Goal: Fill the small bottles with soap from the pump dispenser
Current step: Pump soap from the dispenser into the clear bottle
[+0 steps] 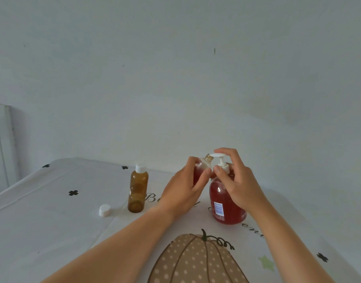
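2 hands are busy: my left hand [183,190] grips the tilted small bottle [203,165], its open neck at the pump dispenser [226,203], whose top my right hand [238,184] grips.

Soft, even daylight; faint shadows, wide-angle bending at edges.

Table [52,225]: dispenser [226,203], amber bottle [137,190], cap [104,210].
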